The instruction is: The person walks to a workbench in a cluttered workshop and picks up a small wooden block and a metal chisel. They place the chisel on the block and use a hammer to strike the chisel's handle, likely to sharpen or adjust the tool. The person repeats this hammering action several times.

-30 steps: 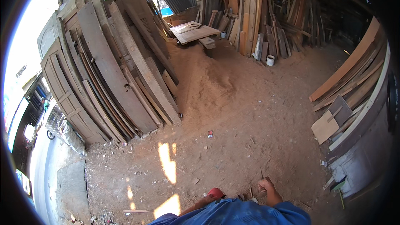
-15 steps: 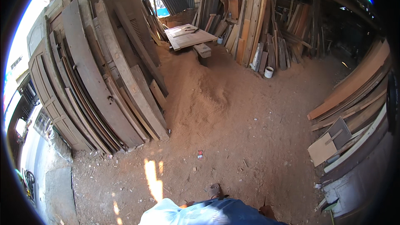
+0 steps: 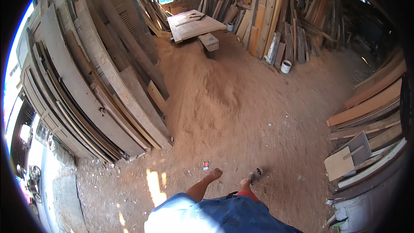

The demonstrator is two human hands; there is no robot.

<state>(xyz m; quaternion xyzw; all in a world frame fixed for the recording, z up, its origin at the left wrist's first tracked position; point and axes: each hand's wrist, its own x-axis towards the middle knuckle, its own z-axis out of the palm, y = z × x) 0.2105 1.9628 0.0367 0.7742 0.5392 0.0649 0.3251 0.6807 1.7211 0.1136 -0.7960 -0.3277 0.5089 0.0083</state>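
Observation:
My left hand swings forward at the end of a bare forearm that comes out of a blue shirt. Its fingers look curled in, and nothing shows in them. Close by on the ground lies a small red and white packet, apart from the hand. To the right of the hand a sandalled foot is stretched forward on the dirt floor. My right hand is out of sight.
A sawdust mound rises ahead. Beyond it a wooden panel with a dark tool on top rests by a thick beam. Old doors lean at left, boards line the right, and a white bucket stands farther back.
My left hand and forearm have swung into view. The sandalled foot now reaches farther forward and right. The packet and the mound appear slightly nearer or shifted with my head movement.

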